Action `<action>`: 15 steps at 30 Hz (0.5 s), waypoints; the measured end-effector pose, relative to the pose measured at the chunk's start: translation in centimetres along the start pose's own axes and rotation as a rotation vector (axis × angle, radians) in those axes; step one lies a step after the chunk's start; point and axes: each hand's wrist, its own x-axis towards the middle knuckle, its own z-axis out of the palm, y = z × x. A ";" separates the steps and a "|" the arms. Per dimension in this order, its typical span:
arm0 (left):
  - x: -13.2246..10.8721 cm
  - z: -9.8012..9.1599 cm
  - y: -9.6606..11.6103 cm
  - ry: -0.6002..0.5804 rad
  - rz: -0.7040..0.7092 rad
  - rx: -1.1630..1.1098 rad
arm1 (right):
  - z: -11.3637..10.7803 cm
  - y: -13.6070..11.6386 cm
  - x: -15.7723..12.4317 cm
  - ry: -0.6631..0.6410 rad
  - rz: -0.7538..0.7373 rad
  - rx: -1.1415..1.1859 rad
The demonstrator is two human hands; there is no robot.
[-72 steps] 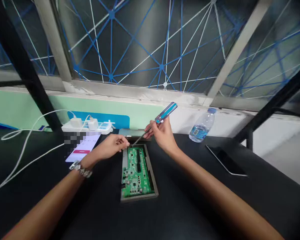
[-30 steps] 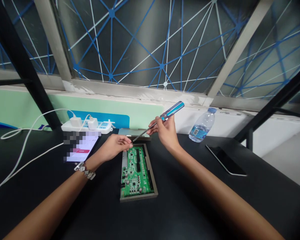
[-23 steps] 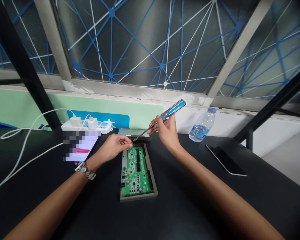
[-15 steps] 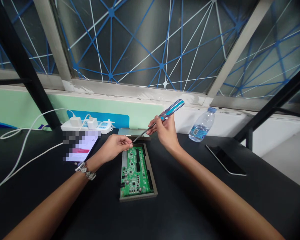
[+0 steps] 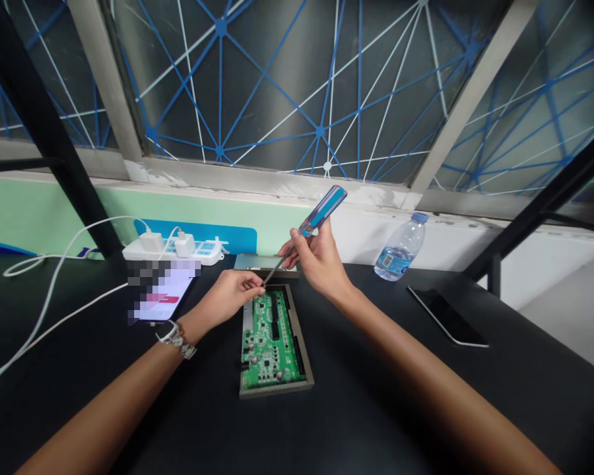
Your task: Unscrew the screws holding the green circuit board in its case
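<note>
My right hand (image 5: 317, 254) is closed round a screwdriver (image 5: 323, 210) with a clear-and-blue handle, gripping it where the handle meets the shaft. The handle leans up to the right, and the thin shaft slopes down to the left. Fingers pinched, my left hand (image 5: 235, 290) is at the screwdriver's tip, over the far left corner of the board; whatever lies between those fingertips is too small to make out. Below them, a green circuit board (image 5: 264, 349) lies in a shallow metal casing (image 5: 304, 356) on the black table. Behind it rests a separate metal panel (image 5: 250, 262).
A power strip (image 5: 205, 252) with white plugs and cables stands at the back left, near a lit phone (image 5: 171, 293). To the right are a water bottle (image 5: 400, 249) and a dark phone (image 5: 445, 315). Window and wall border the table's back.
The screwdriver's handle has swung left and slightly up, so the tool stands steeper. My right hand has shifted left with it. My left hand stays pinched at the tip.
</note>
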 end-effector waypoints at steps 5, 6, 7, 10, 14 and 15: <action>0.0 -0.3 0.2 0.008 0.035 0.054 | 1.6 -0.9 1.4 -0.048 -0.076 -0.169; 0.0 -0.4 0.3 0.006 0.044 0.075 | 2.0 -1.1 1.8 -0.057 -0.095 -0.201; 0.0 -0.6 0.4 0.007 0.058 0.097 | 2.3 -1.1 2.1 -0.063 -0.111 -0.230; -0.1 -1.2 0.9 0.052 0.109 0.146 | 3.3 -1.0 2.8 -0.078 -0.139 -0.297; 0.0 -1.6 0.8 0.084 0.130 0.201 | 4.0 -0.3 2.8 -0.112 -0.131 -0.351; 0.1 -1.7 0.6 0.077 0.137 0.220 | 4.0 0.0 2.7 -0.115 -0.127 -0.354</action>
